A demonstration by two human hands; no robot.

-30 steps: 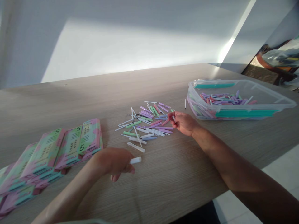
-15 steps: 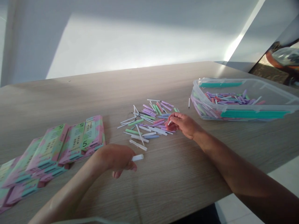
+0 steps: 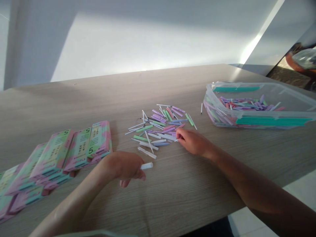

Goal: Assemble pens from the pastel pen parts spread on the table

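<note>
Pen parts (image 3: 158, 123), slim barrels and thin sticks in white and pastel colours, lie loose in a crisscrossed pile near the middle of the table (image 3: 177, 194). The left hand (image 3: 124, 164) is curled around a white tube (image 3: 147, 166) whose end pokes out on the side toward the pile. The right hand (image 3: 192, 140) is at the pile's right edge with its fingers drawn narrow; whether a part is pinched between them I cannot tell.

Tangling looks like the likeliest trouble: several sticks rest across one another, so lifting one could drag or roll its neighbours. The parts are thin and similar, so the right hand could easily catch two at once or the wrong one. A loose grip might let the white tube slip out of the left hand. One stray stick (image 3: 201, 108) lies apart, just beside the clear bin (image 3: 296, 114), and could be overlooked. The boxes (image 3: 77, 146) stand near the left wrist; a careless sweep of that arm might knock them askew.
</note>
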